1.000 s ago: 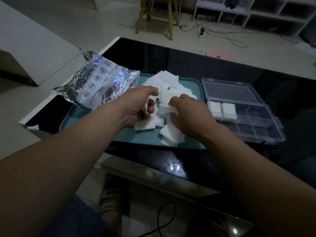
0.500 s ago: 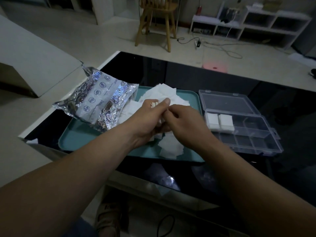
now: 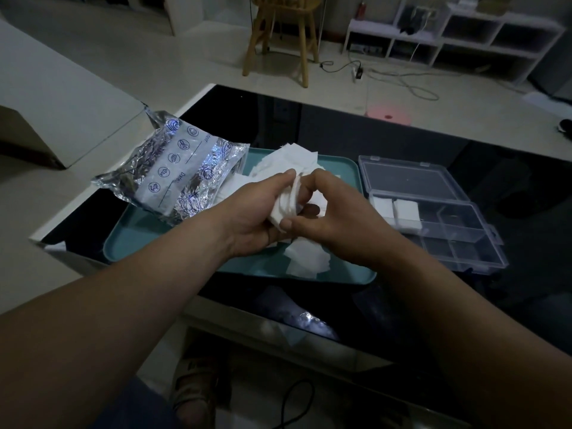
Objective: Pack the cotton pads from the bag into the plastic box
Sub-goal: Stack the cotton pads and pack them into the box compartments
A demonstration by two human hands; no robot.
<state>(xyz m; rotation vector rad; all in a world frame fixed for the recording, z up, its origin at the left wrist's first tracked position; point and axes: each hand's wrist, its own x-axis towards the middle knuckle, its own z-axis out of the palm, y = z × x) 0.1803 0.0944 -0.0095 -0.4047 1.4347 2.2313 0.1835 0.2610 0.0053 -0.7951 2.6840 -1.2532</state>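
Where a second earlier both hands had been down in the loose heap, they were now lifted just above the teal plastic tray (image 3: 123, 253), meeting over its middle with a small stack of white square cotton pads (image 3: 285, 206) between them. The left hand (image 3: 253, 213) had its fingers curled round the stack from nine o'clock. The right hand (image 3: 335, 212) pinched the stack's three-o'clock edge with thumb and fingertips. That suggested a batch had been gathered and squared, ready to cross to the box.

The clear plastic compartment box (image 3: 458, 243) lay open at three o'clock of the tray, its lid folded back toward twelve. Two packed pad stacks (image 3: 405, 210) sat side by side in its ten-o'clock corner, and the other compartments looked empty. The crinkled silver foil bag (image 3: 173, 174) lay at ten o'clock, partly on the tray, whose floor still carried a heap of loose pads (image 3: 306, 262).
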